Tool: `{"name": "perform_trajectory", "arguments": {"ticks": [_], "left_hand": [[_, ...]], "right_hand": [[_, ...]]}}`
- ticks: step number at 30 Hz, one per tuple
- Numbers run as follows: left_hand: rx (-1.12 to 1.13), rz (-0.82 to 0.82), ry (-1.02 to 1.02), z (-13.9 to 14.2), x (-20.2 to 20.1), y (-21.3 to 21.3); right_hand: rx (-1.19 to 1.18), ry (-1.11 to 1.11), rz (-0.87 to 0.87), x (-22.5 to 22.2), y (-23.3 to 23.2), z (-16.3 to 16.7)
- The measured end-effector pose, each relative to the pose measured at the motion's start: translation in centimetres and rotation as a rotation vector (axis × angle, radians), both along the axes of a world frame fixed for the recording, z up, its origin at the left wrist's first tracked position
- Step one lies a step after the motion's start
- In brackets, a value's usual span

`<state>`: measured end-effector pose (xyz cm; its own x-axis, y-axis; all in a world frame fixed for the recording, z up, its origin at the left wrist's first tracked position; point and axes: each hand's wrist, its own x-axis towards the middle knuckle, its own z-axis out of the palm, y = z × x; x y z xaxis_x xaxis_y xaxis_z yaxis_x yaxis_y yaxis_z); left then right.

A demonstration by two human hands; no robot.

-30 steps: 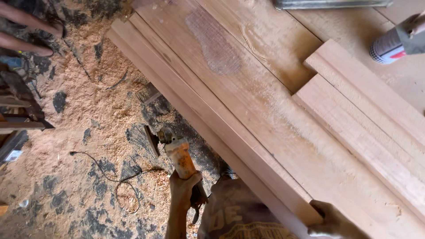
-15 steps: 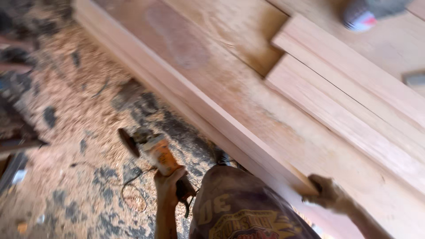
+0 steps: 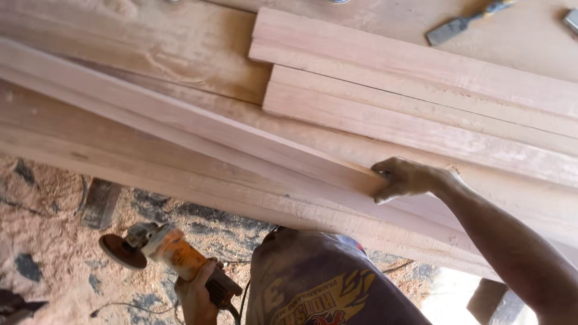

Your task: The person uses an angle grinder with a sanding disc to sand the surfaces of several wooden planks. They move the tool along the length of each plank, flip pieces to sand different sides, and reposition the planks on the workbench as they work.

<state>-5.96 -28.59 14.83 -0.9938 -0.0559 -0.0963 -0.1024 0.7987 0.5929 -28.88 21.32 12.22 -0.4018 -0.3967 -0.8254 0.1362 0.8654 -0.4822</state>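
Gripping the long plank (image 3: 198,129) at 3 o'clock, right hand (image 3: 404,178) had slid up, fingers clamped on its edge; left hand (image 3: 201,294) stayed wrapped around the orange grinder (image 3: 171,256) at 7 o'clock.

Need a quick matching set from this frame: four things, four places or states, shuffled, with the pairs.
Things:
1. angle grinder
2. right hand
3. chisel
4. stacked short boards

Places or states:
A. lying at the top right of the bench
B. held low beside the bench, over the sawdust floor
C. gripping the end of a long plank
D. piled on the bench top, right of centre

Pairs: 1-B, 2-C, 3-A, 4-D. The left hand holds the grinder.
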Motion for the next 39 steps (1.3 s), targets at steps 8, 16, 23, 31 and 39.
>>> {"name": "perform_trajectory", "arguments": {"ticks": [8,16,23,31,39], "left_hand": [[0.852,1.027,-0.399,-0.5,-4.0,4.0],[0.984,0.748,-0.414,-2.6,-4.7,6.5],[0.859,0.681,-0.492,-2.9,-3.1,6.1],[0.691,0.612,-0.568,-2.6,-2.2,6.5],[0.723,0.291,-0.637,-4.1,-2.1,7.9]], "right_hand": [[-0.235,1.471,-0.804,4.2,8.6,9.3],[0.433,1.054,-0.581,15.6,6.3,1.1],[0.686,0.766,-0.441,18.2,12.0,-7.0],[0.695,0.924,-0.236,19.1,16.1,-10.1],[0.399,0.974,-0.533,18.8,4.9,-8.7]]}}
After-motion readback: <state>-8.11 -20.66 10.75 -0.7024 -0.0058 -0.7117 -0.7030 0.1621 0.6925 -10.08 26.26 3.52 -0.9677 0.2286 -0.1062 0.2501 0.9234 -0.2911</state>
